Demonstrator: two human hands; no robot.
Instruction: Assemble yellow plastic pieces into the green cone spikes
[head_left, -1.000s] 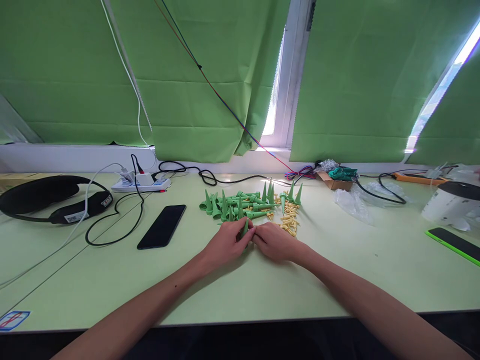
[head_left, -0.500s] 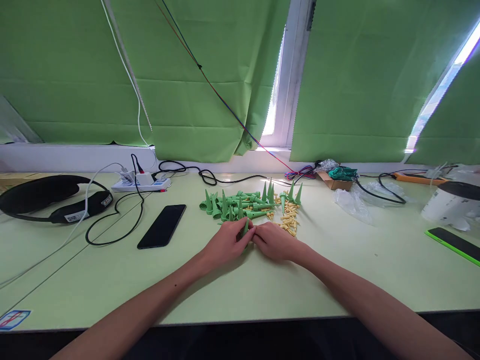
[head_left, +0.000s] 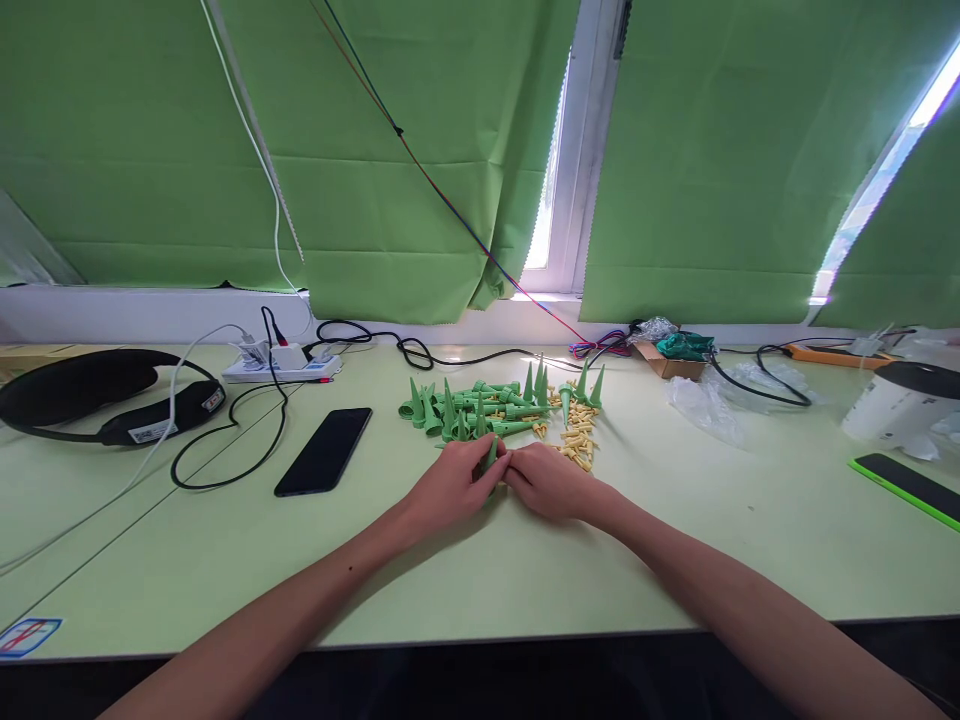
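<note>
My left hand [head_left: 452, 487] is closed round a green plastic cone-shaped spike [head_left: 491, 455], its tip pointing up between thumb and fingers. Against it, fingertips touching, my right hand [head_left: 549, 482] is pinched closed; whatever it grips is hidden. Just beyond the hands lies a pile of green cone-shaped spikes [head_left: 487, 402], some standing upright and others on their sides. Small pale-yellow plastic pieces [head_left: 579, 437] are heaped to the right of the pile, behind my right hand.
A black phone [head_left: 324, 452] lies left of my hands, with black headphones [head_left: 112, 400] and a power strip [head_left: 281, 367] beyond. To the right are a small cardboard box [head_left: 667, 362], plastic bags [head_left: 705, 408], a white cylinder [head_left: 900, 405] and a green-edged phone [head_left: 911, 487].
</note>
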